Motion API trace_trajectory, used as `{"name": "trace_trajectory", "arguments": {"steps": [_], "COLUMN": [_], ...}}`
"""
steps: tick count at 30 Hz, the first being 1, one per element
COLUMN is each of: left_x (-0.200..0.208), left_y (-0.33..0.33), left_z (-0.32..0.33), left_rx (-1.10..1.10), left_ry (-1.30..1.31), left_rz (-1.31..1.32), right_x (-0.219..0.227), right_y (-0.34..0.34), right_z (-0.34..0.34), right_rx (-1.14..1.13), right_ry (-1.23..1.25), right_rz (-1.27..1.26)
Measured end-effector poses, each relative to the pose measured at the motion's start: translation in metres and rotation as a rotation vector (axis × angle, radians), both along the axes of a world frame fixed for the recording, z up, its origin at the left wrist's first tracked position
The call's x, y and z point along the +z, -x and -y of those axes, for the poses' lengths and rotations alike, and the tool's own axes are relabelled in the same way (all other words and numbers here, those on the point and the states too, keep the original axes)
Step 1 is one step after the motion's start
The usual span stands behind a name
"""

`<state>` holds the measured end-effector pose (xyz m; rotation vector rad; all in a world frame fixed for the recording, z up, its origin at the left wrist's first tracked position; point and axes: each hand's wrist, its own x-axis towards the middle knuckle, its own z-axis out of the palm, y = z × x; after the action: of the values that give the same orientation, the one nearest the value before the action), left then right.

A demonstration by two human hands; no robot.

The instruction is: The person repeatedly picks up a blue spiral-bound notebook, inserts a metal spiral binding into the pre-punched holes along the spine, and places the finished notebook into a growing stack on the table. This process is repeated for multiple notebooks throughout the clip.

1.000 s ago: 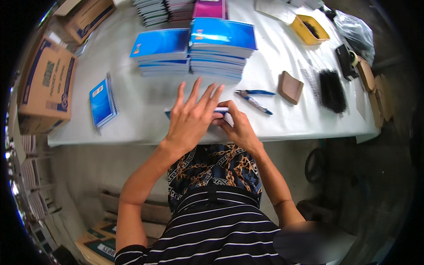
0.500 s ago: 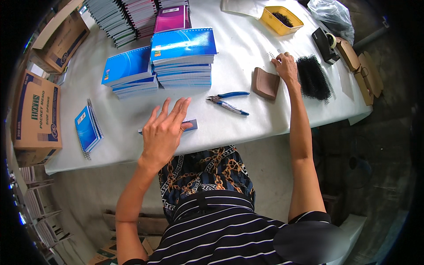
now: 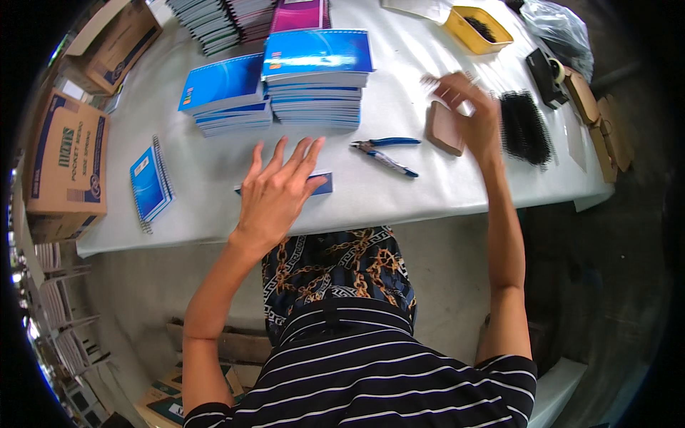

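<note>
My left hand (image 3: 277, 191) lies with fingers spread over a small blue-covered notepad (image 3: 323, 184) near the table's front edge, hiding most of it. My right hand (image 3: 479, 121), smeared by motion, pinches a thin spiral binding wire (image 3: 429, 80) above the table. Below that hand sits a brown block (image 3: 443, 130), partly covered by it. Cutting pliers (image 3: 389, 158) with blue handles lie open between my hands. To the right is a pile of black binding wires (image 3: 526, 128).
Stacks of blue notepads (image 3: 317, 60) stand mid-table, with bound notebooks (image 3: 203, 25) behind. Bound blue notebooks (image 3: 148, 185) lie at left beside a carton (image 3: 68, 160). A yellow tub (image 3: 481, 43), tape dispenser (image 3: 544, 78) and plastic bag (image 3: 560, 32) occupy the far right.
My right hand has come nearer from beside the black wires, now over the brown block, with the binding wire in its fingers. My left hand stays on the notepad; the view has shifted slightly.
</note>
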<state>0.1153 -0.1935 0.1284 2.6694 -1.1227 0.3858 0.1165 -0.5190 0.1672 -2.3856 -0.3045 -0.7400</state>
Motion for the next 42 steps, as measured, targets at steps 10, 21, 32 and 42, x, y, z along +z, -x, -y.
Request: {"name": "trace_trajectory", "arguments": {"steps": [10, 21, 32, 42], "left_x": [-0.005, -0.003, -0.002, 0.004], "left_y": [-0.004, -0.007, -0.007, -0.004], "left_z": [0.002, 0.002, 0.0, 0.0], "left_rx": [-0.012, -0.034, -0.056, -0.036], "left_ry": [0.013, 0.035, 0.029, 0.058], "left_rz": [0.025, -0.021, -0.07, -0.13], "right_x": [-0.029, -0.033, -0.029, -0.011], "right_y": [0.036, 0.023, 0.012, 0.035], "right_z": [-0.105, -0.099, -0.092, -0.11], "right_rx": [0.274, 0.413, 0.582, 0.319], "right_ry": [-0.309, -0.318, -0.115, 0.27], "right_rz": [-0.463, -0.522, -0.547, -0.399]}}
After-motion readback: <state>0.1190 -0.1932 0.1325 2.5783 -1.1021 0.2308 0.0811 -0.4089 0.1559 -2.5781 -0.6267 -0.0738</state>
